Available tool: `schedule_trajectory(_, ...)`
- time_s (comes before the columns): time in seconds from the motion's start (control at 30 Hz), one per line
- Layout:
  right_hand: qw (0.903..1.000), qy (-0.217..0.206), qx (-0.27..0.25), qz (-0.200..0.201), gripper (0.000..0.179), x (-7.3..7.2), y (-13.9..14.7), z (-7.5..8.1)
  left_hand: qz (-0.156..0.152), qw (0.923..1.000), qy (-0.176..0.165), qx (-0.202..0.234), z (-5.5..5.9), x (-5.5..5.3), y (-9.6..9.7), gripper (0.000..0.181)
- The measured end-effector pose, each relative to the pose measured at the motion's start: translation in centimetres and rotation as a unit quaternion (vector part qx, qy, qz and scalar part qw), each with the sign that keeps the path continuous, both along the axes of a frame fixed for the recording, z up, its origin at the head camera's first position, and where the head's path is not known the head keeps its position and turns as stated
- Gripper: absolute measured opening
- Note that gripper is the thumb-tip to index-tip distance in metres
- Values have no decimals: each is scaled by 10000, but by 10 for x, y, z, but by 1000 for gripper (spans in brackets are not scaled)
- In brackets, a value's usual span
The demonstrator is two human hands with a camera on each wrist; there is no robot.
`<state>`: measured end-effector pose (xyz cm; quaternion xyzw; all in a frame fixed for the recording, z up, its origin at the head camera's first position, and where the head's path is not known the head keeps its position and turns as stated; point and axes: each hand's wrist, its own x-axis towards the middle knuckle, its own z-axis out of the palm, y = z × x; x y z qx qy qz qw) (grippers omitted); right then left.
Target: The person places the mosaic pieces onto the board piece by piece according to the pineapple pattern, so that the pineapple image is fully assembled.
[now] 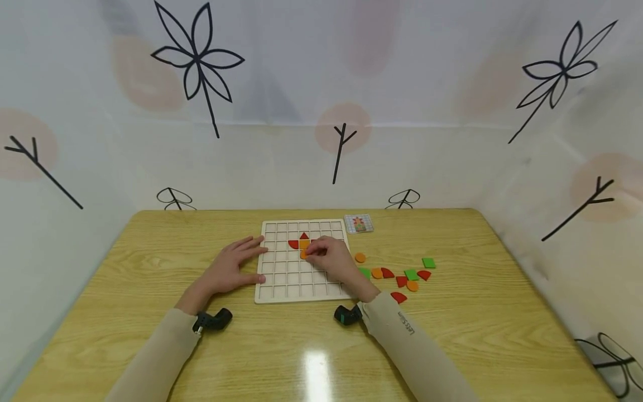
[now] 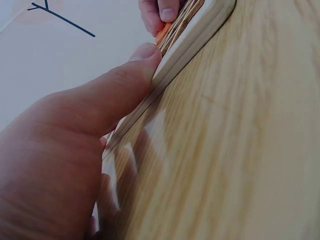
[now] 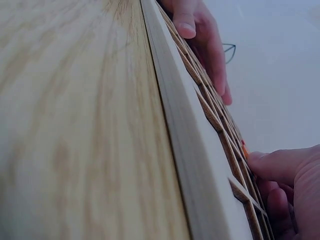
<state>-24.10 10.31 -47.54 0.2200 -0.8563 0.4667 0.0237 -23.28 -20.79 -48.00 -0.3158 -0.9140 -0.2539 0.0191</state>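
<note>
A white grid board lies on the table. On it sit a red triangle, an orange square and a red quarter-round piece; another red piece shows partly behind the right hand. My right hand pinches an orange round piece just below the orange square, its fingertips partly covering it. In the left wrist view, orange shows at those fingertips. My left hand rests with fingers spread against the board's left edge, the thumb on the rim.
A small pattern card lies beyond the board's right corner. Loose pieces are scattered right of the board, among them an orange round, a green square and a red quarter-round. Patterned cloth stands behind the table.
</note>
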Motion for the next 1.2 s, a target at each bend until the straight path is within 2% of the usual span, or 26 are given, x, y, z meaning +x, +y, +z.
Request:
schedule_trajectory(0.17,9999,-12,136,-48,6,-1,-1,0,17,10000,-12,-5,2,0,0,74)
schedule_trajectory(0.47,9998,-6,74,-166,4,-1,-2,1,8,10000,4,9,3,0,-2,74)
schedule_trajectory(0.77,9962,-310,-815,-30,9,-6,9,8,-50,9999,75,48,0,-4,-2,75)
schedule_trajectory(1.0,9992,-385,-104,26,13,-8,46,26,26,10000,-51,-3,0,-2,-2,76)
schedule_trajectory(1.2,9979,-457,413,-194,13,-1,97,25,-12,10000,-34,55,-1,-3,-1,76)
